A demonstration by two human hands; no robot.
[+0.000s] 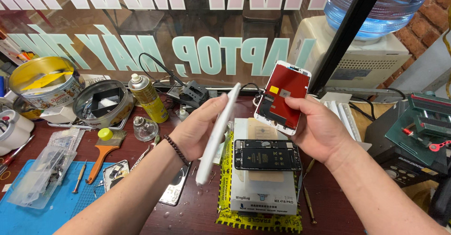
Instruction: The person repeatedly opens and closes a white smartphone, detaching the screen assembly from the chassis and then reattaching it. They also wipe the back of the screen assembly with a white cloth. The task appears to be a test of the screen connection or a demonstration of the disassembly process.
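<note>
My left hand [199, 129] holds a thin white phone screen panel [217, 136] edge-on, tilted upright above the bench. My right hand [317, 129] grips a second screen panel [283, 96], white-framed with a red backing and a small yellow sticker, turned with its back toward me. Below both hands an opened phone body [268, 155], with black battery and boards showing, lies on a white box [265, 197] wrapped in yellow tape.
A blue mat [28, 211] with screwdrivers, a plastic bag of parts and a brush [104, 152] lies left. Round tins [101, 103], a yellow spray can [148, 98] and a small glass bottle [143, 128] stand behind. A water dispenser [371, 56] and green machine [423, 127] sit right.
</note>
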